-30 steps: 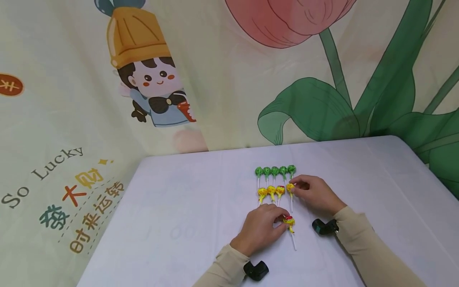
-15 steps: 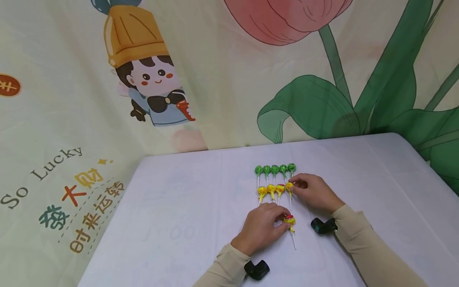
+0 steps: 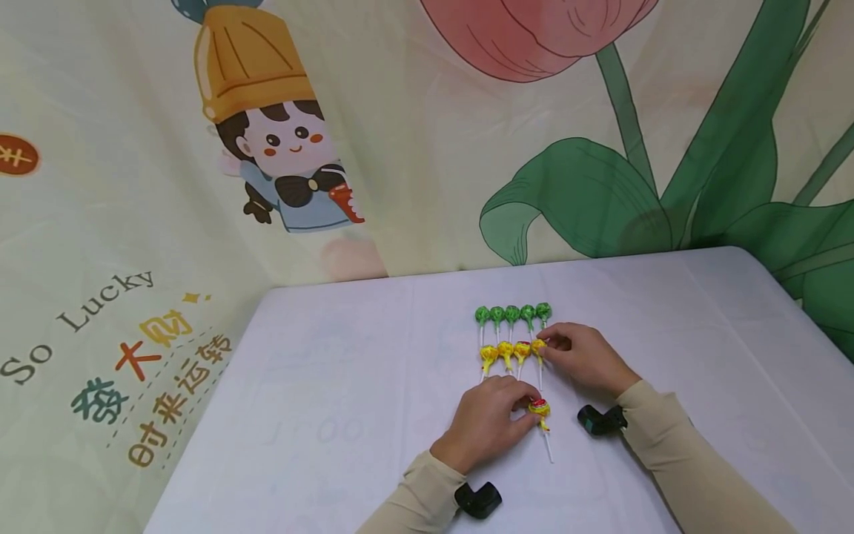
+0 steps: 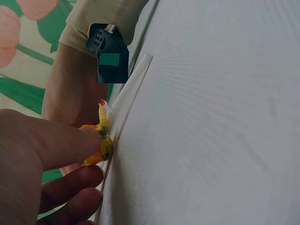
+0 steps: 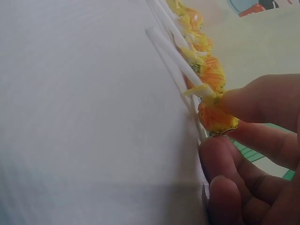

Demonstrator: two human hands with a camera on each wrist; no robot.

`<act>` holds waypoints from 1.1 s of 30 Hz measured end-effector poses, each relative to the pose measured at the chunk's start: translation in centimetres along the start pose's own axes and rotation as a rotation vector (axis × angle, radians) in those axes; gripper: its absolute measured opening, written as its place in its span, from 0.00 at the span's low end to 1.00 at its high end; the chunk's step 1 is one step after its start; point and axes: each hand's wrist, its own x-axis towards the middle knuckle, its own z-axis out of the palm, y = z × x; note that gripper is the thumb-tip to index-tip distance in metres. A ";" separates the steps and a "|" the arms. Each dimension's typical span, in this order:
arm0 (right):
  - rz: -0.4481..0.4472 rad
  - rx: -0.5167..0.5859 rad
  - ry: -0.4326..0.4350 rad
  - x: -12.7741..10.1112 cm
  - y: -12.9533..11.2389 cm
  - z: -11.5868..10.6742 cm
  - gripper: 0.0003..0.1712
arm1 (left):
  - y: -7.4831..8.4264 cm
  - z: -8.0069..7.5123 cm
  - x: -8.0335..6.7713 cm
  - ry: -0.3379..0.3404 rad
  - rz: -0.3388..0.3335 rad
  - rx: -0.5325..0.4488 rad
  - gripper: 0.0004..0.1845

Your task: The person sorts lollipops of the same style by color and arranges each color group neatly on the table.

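- The right hand (image 3: pixel 582 360) pinches the fourth yellow lollipop (image 3: pixel 539 347), seemingly settling it into the yellow row (image 3: pixel 505 352) on the counter (image 3: pixel 333 415).
- The left hand (image 3: pixel 485 423) pinches the fifth lollipop (image 3: pixel 539 409) nearer the person; next it likely needs aligning beside the fourth.

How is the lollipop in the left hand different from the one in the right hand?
The left hand pinches a lollipop lying alone near the person; the right hand pinches a lollipop ending the yellow row. The left one shows red on its wrapper; the right one looks plain yellow. Both have white sticks.

Yellow lollipop (image 3: pixel 537 345) closer against its row
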 end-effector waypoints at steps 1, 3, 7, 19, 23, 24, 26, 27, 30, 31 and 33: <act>-0.003 0.000 -0.001 0.0 0.1 0.0 0.17 | 0.0 0.0 0.0 0.001 0.002 -0.002 0.10; -0.006 0.001 -0.002 -0.1 0.2 -0.1 0.17 | 0.0 0.0 0.0 0.002 0.005 -0.006 0.10; -0.010 0.000 -0.003 -0.2 0.4 -0.1 0.16 | 0.0 0.0 0.1 -0.008 0.003 -0.012 0.10; -0.012 0.005 0.000 -0.2 0.4 0.0 0.16 | -0.2 0.2 0.0 0.011 0.022 0.007 0.10; -0.004 0.009 0.000 -0.1 0.6 0.0 0.16 | -0.3 0.3 -0.1 0.015 0.029 0.001 0.10; -0.005 0.012 0.000 -0.1 0.6 0.0 0.16 | -0.3 0.3 -0.1 0.016 0.029 -0.002 0.10; 0.000 0.018 0.003 -0.2 0.7 -0.2 0.17 | -0.3 0.3 0.0 0.021 0.028 -0.007 0.10; -0.001 0.020 0.004 -0.3 0.7 -0.3 0.17 | -0.3 0.3 0.0 0.022 0.028 -0.007 0.10; 0.003 0.028 0.007 -0.5 0.6 -0.5 0.19 | -0.3 0.4 0.0 0.034 0.027 -0.031 0.09; 0.004 0.033 0.005 -0.5 0.6 -0.6 0.20 | -0.3 0.3 0.0 0.037 0.026 -0.046 0.09; 0.020 0.051 0.005 -0.6 0.6 -0.8 0.21 | -0.3 0.2 0.1 0.041 0.021 -0.088 0.09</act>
